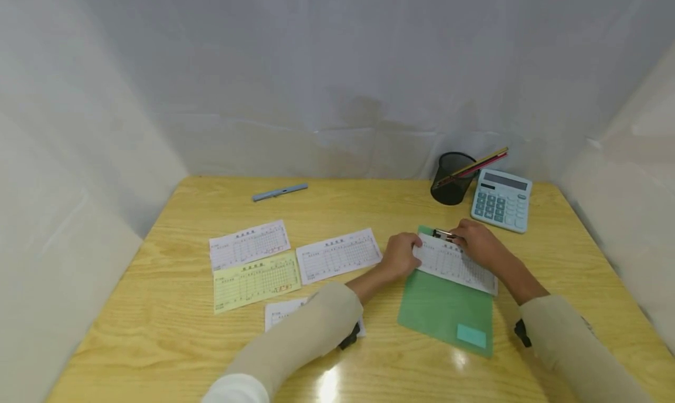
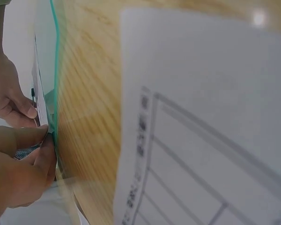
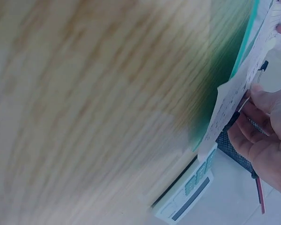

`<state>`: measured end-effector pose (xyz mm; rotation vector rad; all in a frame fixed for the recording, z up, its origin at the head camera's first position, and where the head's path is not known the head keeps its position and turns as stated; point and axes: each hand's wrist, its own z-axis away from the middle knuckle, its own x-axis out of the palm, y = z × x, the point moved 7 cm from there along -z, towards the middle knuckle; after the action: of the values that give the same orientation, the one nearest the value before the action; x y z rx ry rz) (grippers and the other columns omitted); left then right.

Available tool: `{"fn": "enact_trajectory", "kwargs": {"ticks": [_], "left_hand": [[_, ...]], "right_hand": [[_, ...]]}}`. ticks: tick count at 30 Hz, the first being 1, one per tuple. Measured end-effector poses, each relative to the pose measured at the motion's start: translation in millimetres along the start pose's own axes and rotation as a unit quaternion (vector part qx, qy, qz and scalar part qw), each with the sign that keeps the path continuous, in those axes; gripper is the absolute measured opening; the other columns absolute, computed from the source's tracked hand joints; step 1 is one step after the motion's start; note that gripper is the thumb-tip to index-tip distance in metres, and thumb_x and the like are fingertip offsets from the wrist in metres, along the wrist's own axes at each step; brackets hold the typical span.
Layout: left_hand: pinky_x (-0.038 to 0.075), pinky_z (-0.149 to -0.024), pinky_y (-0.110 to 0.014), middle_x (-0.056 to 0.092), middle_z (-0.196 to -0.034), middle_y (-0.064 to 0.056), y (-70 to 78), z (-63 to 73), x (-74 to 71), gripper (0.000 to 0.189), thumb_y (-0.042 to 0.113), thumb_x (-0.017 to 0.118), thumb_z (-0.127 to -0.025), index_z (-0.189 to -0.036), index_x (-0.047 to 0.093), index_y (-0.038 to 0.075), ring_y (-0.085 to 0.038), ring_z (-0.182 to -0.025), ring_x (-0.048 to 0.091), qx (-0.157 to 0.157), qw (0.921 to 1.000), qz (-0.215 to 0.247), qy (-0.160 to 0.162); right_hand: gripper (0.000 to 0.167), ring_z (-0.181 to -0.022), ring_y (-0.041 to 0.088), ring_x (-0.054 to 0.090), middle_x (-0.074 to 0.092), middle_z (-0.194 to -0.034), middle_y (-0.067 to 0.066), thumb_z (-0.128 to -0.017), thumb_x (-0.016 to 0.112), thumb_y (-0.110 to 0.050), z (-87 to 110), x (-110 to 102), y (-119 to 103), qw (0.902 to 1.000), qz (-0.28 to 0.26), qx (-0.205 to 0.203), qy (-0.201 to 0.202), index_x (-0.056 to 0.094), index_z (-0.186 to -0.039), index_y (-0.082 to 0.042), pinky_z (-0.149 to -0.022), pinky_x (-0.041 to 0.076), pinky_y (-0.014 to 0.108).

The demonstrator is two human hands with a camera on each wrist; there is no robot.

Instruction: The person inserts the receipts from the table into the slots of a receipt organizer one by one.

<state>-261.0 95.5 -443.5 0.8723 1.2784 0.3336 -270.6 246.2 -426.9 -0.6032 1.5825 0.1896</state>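
Note:
A translucent green clipboard [image 1: 445,309] lies on the right half of the table, a pale blue label [image 1: 471,336] near its bottom corner. A white printed form slip [image 1: 448,263] lies slanted across its upper part, its top edge at the metal clip [image 1: 444,234]. My left hand [image 1: 402,255] pinches the slip's left end between thumb and fingers. At the top, my right hand [image 1: 479,245] grips the clip, and the right wrist view shows thumb and fingers on its wire lever [image 3: 245,104]. In the left wrist view both hands [image 2: 23,159] are close together at the board's edge.
Left of the clipboard lie white slips [image 1: 340,255], [image 1: 249,243] and a yellow slip [image 1: 256,282]; another white slip [image 1: 282,310] is partly under my left forearm. Behind are a blue pen [image 1: 280,192], a black mesh pen cup [image 1: 448,191] with pencils, and a calculator [image 1: 502,201].

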Motion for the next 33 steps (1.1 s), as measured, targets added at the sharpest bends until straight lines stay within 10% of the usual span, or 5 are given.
{"fn": "enact_trajectory", "kwargs": {"ticks": [33], "left_hand": [[0.043,-0.104,-0.030,0.064,-0.123,-0.012,0.7,-16.1,5.2,0.037,-0.001,0.067,-0.080,-0.117,0.063,0.000,-0.023,-0.120,0.056,-0.011,0.9996,-0.025,0.010]], "right_hand": [[0.017,-0.074,0.020,0.056,0.060,-0.083,0.012,-0.085,0.066,-0.001,-1.9,3,0,0.9998,0.019,0.009,0.007,0.070,-0.100,0.006,-0.065,0.049,0.036]]}}
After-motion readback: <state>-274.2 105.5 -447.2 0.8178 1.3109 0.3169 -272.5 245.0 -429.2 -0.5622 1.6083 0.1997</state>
